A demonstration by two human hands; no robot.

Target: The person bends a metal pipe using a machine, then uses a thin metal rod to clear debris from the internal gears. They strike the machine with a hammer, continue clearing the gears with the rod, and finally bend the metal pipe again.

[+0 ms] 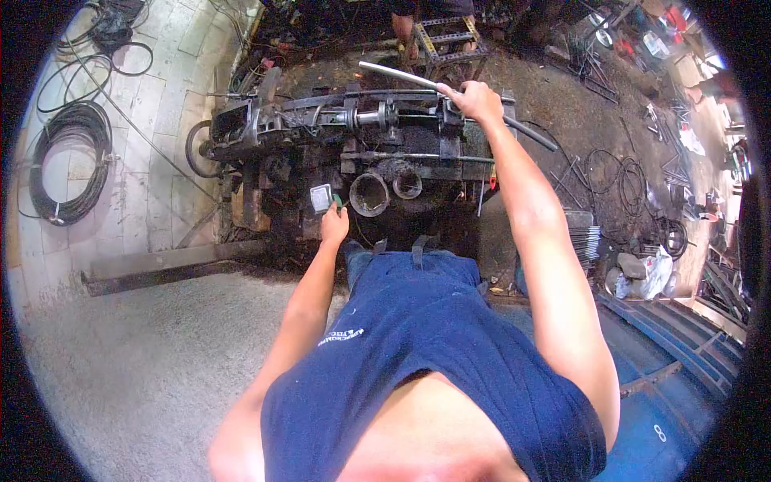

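Observation:
Stretched forward over the machine, my right hand (475, 101) is closed around a long metal rod (397, 75). The rod slants across the machine's far side, its bright end to the left and its darker end to the right beyond my wrist. Lower and to the left, my left hand (334, 225) has its fingers closed at a small green handle (338, 200). Right beside that handle is a pale grey square piece (320, 198) with a dark border; I cannot tell whether the two are joined. The dark, greasy machine (305, 116) carries a shiny round shaft section (368, 119).
Two round metal tubes (369, 195) face me at the machine's front. A coil of black cable (71, 161) lies on the pale tiles at left. Another person (404, 32) is beyond the machine near a step stool (447, 38). Blue metal panels (666, 402) lie at lower right.

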